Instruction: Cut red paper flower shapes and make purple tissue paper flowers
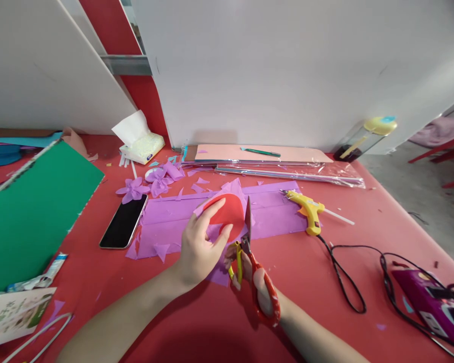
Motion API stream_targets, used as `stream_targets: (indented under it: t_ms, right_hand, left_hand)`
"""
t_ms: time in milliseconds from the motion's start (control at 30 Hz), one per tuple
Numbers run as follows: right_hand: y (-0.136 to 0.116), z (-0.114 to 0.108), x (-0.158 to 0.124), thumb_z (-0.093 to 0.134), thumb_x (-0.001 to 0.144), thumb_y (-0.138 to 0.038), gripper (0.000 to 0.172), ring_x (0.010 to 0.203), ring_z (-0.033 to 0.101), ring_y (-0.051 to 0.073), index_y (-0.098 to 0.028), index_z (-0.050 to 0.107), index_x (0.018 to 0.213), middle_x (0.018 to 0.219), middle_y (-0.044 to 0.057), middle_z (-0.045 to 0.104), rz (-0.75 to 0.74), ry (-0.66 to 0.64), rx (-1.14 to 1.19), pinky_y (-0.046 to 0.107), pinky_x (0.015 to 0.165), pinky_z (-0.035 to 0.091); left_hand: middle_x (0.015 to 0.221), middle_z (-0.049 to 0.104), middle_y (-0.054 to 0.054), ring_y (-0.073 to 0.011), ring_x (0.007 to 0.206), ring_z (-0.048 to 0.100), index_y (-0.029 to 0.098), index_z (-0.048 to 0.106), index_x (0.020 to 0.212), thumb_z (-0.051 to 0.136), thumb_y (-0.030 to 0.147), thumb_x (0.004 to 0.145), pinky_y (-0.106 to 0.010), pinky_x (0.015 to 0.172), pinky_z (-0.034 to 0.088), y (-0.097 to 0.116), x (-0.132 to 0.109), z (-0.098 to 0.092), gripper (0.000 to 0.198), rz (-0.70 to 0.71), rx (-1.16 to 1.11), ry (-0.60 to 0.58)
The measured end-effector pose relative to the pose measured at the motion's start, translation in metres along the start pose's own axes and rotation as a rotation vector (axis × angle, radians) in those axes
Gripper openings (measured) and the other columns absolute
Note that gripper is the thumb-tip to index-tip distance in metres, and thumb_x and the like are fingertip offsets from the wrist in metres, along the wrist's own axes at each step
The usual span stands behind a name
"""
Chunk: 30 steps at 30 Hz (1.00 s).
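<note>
My left hand [201, 244] pinches a red rounded piece [234, 204] against a smaller purple piece [232, 185], whose edge sticks out past the red outline. Whether these are paper or felt I cannot tell. In my right hand [264, 292] is a pair of scissors [245, 244] with one yellow and one red handle loop. The blades point away from me along the right edge of the held pieces. A long purple sheet [272, 222] lies under both hands. Purple flowers [132, 190] with several petals rest at its upper left, near loose purple scraps [161, 250].
A yellow glue gun [308, 209] lies right, its black cord running to a purple device [431, 302]. A phone [123, 222], tissue pack [146, 146] and green board [38, 201] are left. Wrapped sticks [287, 174] and a bottle [363, 138] stand along the back.
</note>
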State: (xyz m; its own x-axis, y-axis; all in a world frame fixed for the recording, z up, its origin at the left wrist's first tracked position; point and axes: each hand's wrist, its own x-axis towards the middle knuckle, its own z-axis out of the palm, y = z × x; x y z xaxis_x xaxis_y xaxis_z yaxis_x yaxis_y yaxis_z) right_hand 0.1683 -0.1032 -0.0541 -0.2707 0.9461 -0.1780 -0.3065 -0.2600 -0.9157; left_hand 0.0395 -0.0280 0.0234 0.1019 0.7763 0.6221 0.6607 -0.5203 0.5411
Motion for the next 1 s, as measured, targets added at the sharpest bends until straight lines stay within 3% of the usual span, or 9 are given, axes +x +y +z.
stream_targets:
  t_ms: [133,367,633,800,1000]
  right_hand:
    - [-0.001,-0.001,0.001,0.029,0.071,-0.076,0.06,0.059,0.037,0.014,-0.025,0.048,0.098,0.076,0.001,0.041,-0.077,-0.039,0.003,0.031,0.061,0.038]
    - [0.004,-0.002,0.002,0.029,0.071,-0.077,0.061,0.053,0.031,0.011,-0.024,0.047,0.096,0.067,-0.002,0.036,-0.076,-0.079,0.08,0.027,0.054,0.034]
    - [0.001,0.003,0.002,0.031,0.065,-0.081,0.064,0.053,0.034,0.013,-0.023,0.049,0.085,0.062,-0.001,0.039,-0.08,0.031,0.035,0.028,0.052,0.035]
    - [-0.014,0.004,0.003,0.041,0.067,-0.075,0.053,0.054,0.036,0.014,-0.023,0.048,0.075,0.064,0.0,0.041,-0.079,0.051,-0.014,0.029,0.051,0.033]
    - [-0.022,0.007,0.003,0.046,0.065,-0.073,0.05,0.051,0.036,0.014,-0.023,0.047,0.071,0.063,0.001,0.041,-0.033,0.081,-0.031,0.031,0.047,0.031]
  left_hand:
    - [0.107,0.064,-0.008,-0.0209,0.097,0.061,0.019,0.053,0.111,0.063,0.015,0.072,-0.033,0.078,0.055,0.0,-0.002,0.002,0.04,-0.002,-0.003,0.007]
    - [0.104,0.065,-0.009,-0.0212,0.098,0.06,0.018,0.052,0.111,0.063,0.016,0.073,-0.034,0.079,0.055,-0.001,-0.006,0.007,0.04,0.016,-0.023,0.04]
    - [0.106,0.064,-0.008,-0.022,0.097,0.061,0.019,0.052,0.113,0.062,0.02,0.075,-0.035,0.077,0.056,-0.001,-0.008,0.008,0.039,-0.009,-0.024,0.036]
    - [0.105,0.064,-0.008,-0.0218,0.097,0.06,0.019,0.052,0.112,0.063,0.017,0.073,-0.036,0.078,0.055,-0.001,-0.01,0.01,0.041,-0.042,-0.064,0.04]
    - [0.105,0.064,-0.008,-0.0201,0.09,0.062,0.019,0.052,0.113,0.064,0.017,0.072,-0.029,0.063,0.056,-0.002,-0.012,0.011,0.043,-0.039,-0.103,0.055]
